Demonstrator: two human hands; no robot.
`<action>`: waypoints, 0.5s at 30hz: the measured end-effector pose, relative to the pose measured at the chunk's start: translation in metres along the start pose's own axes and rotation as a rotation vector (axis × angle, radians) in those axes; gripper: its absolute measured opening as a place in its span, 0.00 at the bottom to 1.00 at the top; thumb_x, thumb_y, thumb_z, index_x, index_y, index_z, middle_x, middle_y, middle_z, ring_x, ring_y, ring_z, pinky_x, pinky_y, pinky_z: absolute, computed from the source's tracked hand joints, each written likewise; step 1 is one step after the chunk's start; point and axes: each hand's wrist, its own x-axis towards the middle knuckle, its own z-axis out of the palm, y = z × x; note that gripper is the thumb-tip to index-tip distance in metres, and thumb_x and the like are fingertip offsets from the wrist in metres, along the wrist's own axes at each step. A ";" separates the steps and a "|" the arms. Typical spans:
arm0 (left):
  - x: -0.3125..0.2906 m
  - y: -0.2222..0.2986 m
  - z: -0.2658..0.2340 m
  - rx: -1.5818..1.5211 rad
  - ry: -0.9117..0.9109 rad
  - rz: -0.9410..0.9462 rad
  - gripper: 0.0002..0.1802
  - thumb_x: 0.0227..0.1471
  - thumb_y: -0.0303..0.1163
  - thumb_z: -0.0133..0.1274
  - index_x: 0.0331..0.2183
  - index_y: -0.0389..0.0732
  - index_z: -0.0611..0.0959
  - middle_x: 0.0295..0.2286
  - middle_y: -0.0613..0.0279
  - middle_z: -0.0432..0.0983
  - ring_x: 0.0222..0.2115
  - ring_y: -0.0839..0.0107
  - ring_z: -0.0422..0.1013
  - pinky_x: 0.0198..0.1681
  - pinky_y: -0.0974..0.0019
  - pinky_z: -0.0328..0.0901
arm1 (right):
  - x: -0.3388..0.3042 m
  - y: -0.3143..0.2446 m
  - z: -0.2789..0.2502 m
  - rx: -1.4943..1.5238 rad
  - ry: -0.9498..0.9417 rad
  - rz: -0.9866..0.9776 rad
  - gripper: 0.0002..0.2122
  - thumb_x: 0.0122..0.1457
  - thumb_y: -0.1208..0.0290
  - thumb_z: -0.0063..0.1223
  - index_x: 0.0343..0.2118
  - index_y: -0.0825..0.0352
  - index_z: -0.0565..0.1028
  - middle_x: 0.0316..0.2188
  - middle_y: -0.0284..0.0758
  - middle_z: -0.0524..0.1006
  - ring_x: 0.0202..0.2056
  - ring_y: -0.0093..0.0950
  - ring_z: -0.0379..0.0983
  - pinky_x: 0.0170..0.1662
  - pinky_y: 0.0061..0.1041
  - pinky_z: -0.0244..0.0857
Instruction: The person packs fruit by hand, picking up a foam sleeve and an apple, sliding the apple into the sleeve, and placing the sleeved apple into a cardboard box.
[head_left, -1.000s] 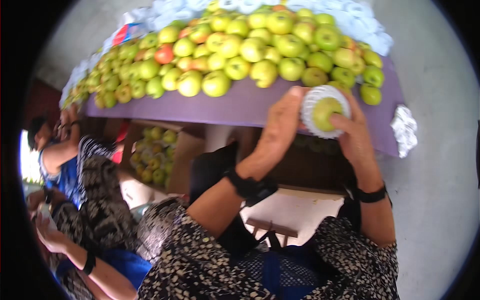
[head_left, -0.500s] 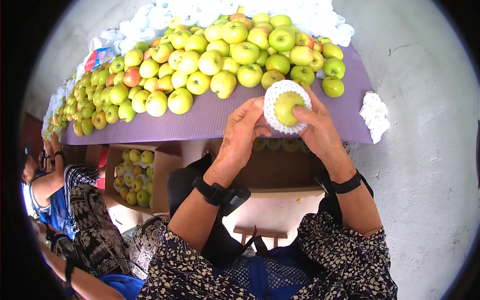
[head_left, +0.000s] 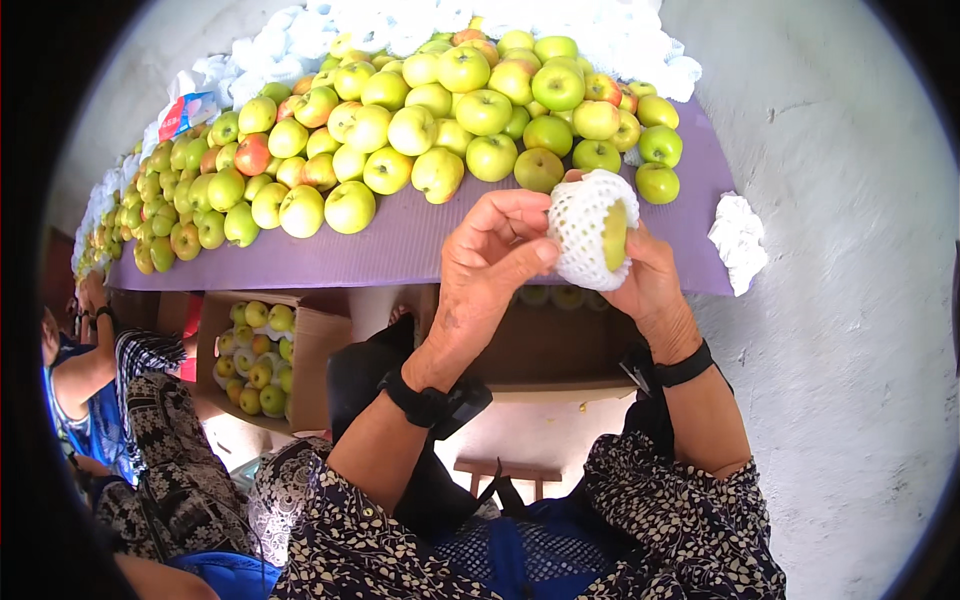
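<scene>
A green apple (head_left: 616, 238) sits inside a white foam net sleeve (head_left: 582, 228), with its bare side showing through the sleeve's open end on the right. My right hand (head_left: 650, 280) is wrapped round the sleeved apple from behind and below; part of its fingers is hidden by it. At the sleeve's left edge, my left hand (head_left: 487, 262) has its thumb and bent fingers closed against the net. Just beyond both hands lies a large pile of green and reddish apples (head_left: 411, 130) on a purple ribbed tabletop (head_left: 400, 245).
Many white foam sleeves (head_left: 270, 50) lie behind the pile. A crumpled white sleeve (head_left: 738, 243) rests at the table's right end. Below stand a cardboard box of apples (head_left: 322, 350) and another box (head_left: 540, 350). A co-worker's arm (head_left: 88, 375) is at the left.
The sleeved apple has been turned, so its open end now faces right instead of toward me. My left thumb has come against the net. The whole view has shifted slightly.
</scene>
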 end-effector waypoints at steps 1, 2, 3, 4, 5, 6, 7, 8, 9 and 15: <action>-0.002 0.002 0.004 -0.020 -0.020 0.013 0.17 0.48 0.19 0.56 0.42 0.38 0.75 0.34 0.67 0.73 0.32 0.80 0.69 0.36 0.75 0.66 | 0.000 0.001 0.002 0.017 0.014 -0.011 0.34 0.50 0.65 0.55 0.58 0.71 0.55 0.52 0.41 0.66 0.52 0.34 0.66 0.55 0.34 0.61; -0.003 0.003 0.005 -0.041 -0.039 0.027 0.19 0.46 0.16 0.56 0.42 0.38 0.75 0.34 0.67 0.72 0.33 0.80 0.69 0.37 0.74 0.66 | 0.001 0.002 0.005 0.034 0.029 -0.022 0.35 0.49 0.62 0.56 0.58 0.71 0.54 0.52 0.41 0.66 0.52 0.35 0.66 0.55 0.35 0.61; -0.004 0.003 0.003 -0.044 -0.034 0.033 0.19 0.46 0.16 0.56 0.42 0.38 0.75 0.34 0.67 0.72 0.33 0.80 0.69 0.37 0.74 0.66 | 0.000 0.003 0.008 0.029 0.025 -0.016 0.35 0.49 0.62 0.56 0.58 0.71 0.54 0.52 0.41 0.66 0.52 0.35 0.66 0.55 0.35 0.61; -0.005 0.002 0.001 0.020 -0.068 0.031 0.21 0.45 0.16 0.56 0.43 0.39 0.75 0.34 0.68 0.71 0.33 0.80 0.69 0.37 0.74 0.66 | -0.001 0.003 0.012 -0.003 0.075 -0.019 0.36 0.49 0.61 0.55 0.58 0.71 0.54 0.52 0.42 0.66 0.52 0.35 0.66 0.55 0.35 0.61; -0.005 0.002 -0.001 0.085 -0.101 0.028 0.22 0.44 0.15 0.57 0.43 0.39 0.75 0.35 0.68 0.70 0.33 0.80 0.69 0.38 0.74 0.66 | 0.000 0.003 0.015 -0.035 0.126 -0.022 0.36 0.49 0.60 0.55 0.58 0.71 0.54 0.52 0.42 0.66 0.52 0.35 0.66 0.55 0.35 0.62; -0.005 0.002 -0.002 0.119 -0.112 0.020 0.23 0.43 0.15 0.57 0.44 0.40 0.75 0.34 0.68 0.70 0.33 0.80 0.69 0.38 0.74 0.66 | 0.001 0.003 0.014 -0.037 0.121 -0.016 0.36 0.49 0.60 0.55 0.58 0.71 0.54 0.52 0.42 0.66 0.52 0.35 0.66 0.55 0.35 0.62; -0.005 0.003 -0.003 0.117 -0.106 0.020 0.23 0.43 0.15 0.57 0.44 0.40 0.75 0.34 0.68 0.70 0.33 0.80 0.69 0.38 0.74 0.66 | 0.001 0.004 0.013 -0.015 0.114 -0.020 0.36 0.48 0.60 0.55 0.58 0.70 0.54 0.52 0.42 0.66 0.52 0.35 0.66 0.55 0.35 0.62; -0.005 0.005 -0.004 0.160 -0.103 0.036 0.22 0.45 0.17 0.57 0.44 0.40 0.75 0.34 0.68 0.71 0.33 0.80 0.69 0.37 0.75 0.65 | 0.000 0.005 0.012 0.008 0.106 -0.024 0.37 0.48 0.60 0.55 0.59 0.70 0.54 0.53 0.42 0.65 0.52 0.36 0.66 0.55 0.36 0.62; -0.005 0.006 -0.004 0.204 -0.099 0.052 0.21 0.46 0.20 0.57 0.45 0.40 0.74 0.34 0.67 0.71 0.32 0.81 0.69 0.36 0.75 0.65 | 0.000 0.006 0.011 0.010 0.105 -0.018 0.37 0.48 0.60 0.55 0.59 0.70 0.54 0.53 0.42 0.65 0.52 0.36 0.66 0.55 0.36 0.62; 0.001 0.007 -0.013 0.117 0.057 -0.243 0.14 0.55 0.33 0.51 0.42 0.38 0.76 0.29 0.67 0.74 0.27 0.82 0.69 0.27 0.78 0.62 | 0.003 0.010 0.008 0.022 0.100 0.014 0.38 0.48 0.59 0.57 0.59 0.69 0.53 0.53 0.42 0.65 0.53 0.35 0.65 0.54 0.36 0.62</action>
